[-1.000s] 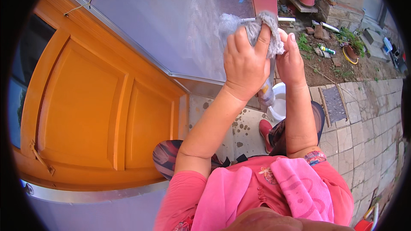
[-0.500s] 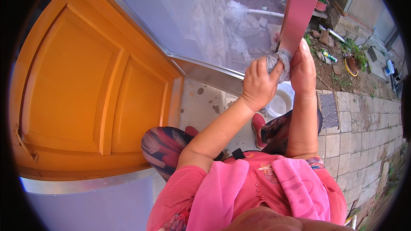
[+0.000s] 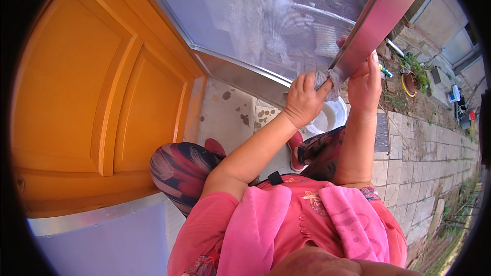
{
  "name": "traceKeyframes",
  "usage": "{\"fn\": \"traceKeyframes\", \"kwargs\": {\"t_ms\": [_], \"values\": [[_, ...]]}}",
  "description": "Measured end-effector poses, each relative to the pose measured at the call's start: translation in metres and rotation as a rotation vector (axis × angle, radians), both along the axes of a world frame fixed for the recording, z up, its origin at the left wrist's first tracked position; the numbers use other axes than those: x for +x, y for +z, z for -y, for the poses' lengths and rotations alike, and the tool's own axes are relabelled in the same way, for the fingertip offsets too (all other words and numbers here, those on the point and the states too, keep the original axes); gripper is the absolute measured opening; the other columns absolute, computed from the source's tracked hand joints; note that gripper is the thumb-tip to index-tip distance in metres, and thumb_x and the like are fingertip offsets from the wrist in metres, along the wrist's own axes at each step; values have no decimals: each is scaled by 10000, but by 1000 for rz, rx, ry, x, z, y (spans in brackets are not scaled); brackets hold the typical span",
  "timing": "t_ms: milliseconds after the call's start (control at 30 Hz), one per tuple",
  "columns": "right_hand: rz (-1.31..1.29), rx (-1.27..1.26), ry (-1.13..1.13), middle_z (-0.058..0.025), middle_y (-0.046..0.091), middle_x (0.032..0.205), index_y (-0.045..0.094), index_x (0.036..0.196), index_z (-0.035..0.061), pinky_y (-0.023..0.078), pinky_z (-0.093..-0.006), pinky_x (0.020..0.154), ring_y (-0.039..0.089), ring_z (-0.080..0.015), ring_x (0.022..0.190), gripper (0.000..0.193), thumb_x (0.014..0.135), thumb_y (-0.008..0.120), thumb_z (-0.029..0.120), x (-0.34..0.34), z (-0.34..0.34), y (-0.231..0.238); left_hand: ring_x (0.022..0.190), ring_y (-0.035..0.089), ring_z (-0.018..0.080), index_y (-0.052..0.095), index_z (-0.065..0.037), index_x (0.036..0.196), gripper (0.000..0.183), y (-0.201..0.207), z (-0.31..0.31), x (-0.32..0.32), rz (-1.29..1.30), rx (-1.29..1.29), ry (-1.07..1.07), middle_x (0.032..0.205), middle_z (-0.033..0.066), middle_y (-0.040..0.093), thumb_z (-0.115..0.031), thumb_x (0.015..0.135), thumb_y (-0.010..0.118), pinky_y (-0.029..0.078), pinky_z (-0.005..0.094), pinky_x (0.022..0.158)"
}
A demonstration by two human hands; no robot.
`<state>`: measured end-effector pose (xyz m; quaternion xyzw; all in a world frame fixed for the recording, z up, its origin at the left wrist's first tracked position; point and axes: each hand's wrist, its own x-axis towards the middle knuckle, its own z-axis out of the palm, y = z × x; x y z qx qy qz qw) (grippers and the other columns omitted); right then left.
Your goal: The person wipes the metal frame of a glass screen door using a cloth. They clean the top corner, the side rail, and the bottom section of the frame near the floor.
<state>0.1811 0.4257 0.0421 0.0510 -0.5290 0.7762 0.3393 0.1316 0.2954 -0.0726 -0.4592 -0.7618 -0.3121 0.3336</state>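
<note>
My left hand [image 3: 306, 99] is closed on a crumpled grey cloth [image 3: 332, 88] and presses it to the lower corner of a screen door. The door's shiny metal frame [image 3: 376, 25] reflects pink and rises from that corner toward the upper right. Its mesh panel [image 3: 230, 15] lies to the left of the frame. My right hand [image 3: 364, 87] is wrapped round the outer edge of the frame, thumb pointing up, with most of its fingers hidden. Below the cloth stands a white bucket [image 3: 341, 115], partly covered by my left hand and my leg.
An orange panelled door [image 3: 107, 87] fills the left side. The concrete step [image 3: 225, 117] under the screen door has dark wet spots. Paving [image 3: 409, 174] runs along the right, beside a strip of soil with plants [image 3: 417, 69] and a brown pot [image 3: 408, 84].
The screen door's frame now leans further right in view, and my right hand stays on its edge. The cloth in my left hand has shifted slightly down and left.
</note>
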Motion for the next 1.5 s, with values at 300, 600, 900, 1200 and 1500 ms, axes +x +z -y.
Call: {"fn": "traceKeyframes", "kwargs": {"t_ms": [300, 600, 900, 1200, 1500], "values": [[-4, -15, -34, -157, 623, 1269, 485, 1370, 13, 449, -375, 1012, 597, -242, 1169, 526, 1047, 333, 398, 10, 10, -4, 892, 509, 305, 596, -234, 1313, 484, 73, -4, 6, -45, 148, -1, 1096, 130, 502, -137, 839, 583, 470, 410, 733], [64, 22, -116, -141, 633, 1227, 507, 1352, 20, 463, -344, 953, 602, -219, 1125, 581, 1011, 434, 485, -4, 6, -2, 922, 520, 353, 583, -216, 1330, 513, -16, 4, -2, 62, 47, -37, 1129, 174, 500, -113, 827, 600, 479, 436, 752], [5, -15, -140, -162, 628, 1211, 500, 1337, -27, 463, -396, 977, 608, -266, 1112, 573, 1030, 395, 445, -2, 8, -12, 953, 527, 361, 580, -237, 1333, 593, 61, -5, 3, 15, 140, -34, 1145, 165, 498, -105, 762, 669, 483, 443, 806], [40, 7, -149, -142, 636, 1203, 498, 1350, 3, 471, -385, 974, 613, -246, 1120, 582, 1029, 402, 479, -10, 8, -4, 992, 515, 360, 562, -238, 1357, 686, -49, 6, -5, 111, -28, -36, 1175, 162, 478, -124, 700, 724, 483, 443, 836], [-22, -13, -160, -177, 623, 1223, 481, 1357, -11, 462, -417, 992, 603, -295, 1135, 550, 1063, 333, 429, -6, 8, -15, 961, 520, 328, 618, -268, 1300, 523, 22, -8, -3, 8, 141, -4, 1136, 138, 498, -115, 800, 638, 483, 413, 790]]}}
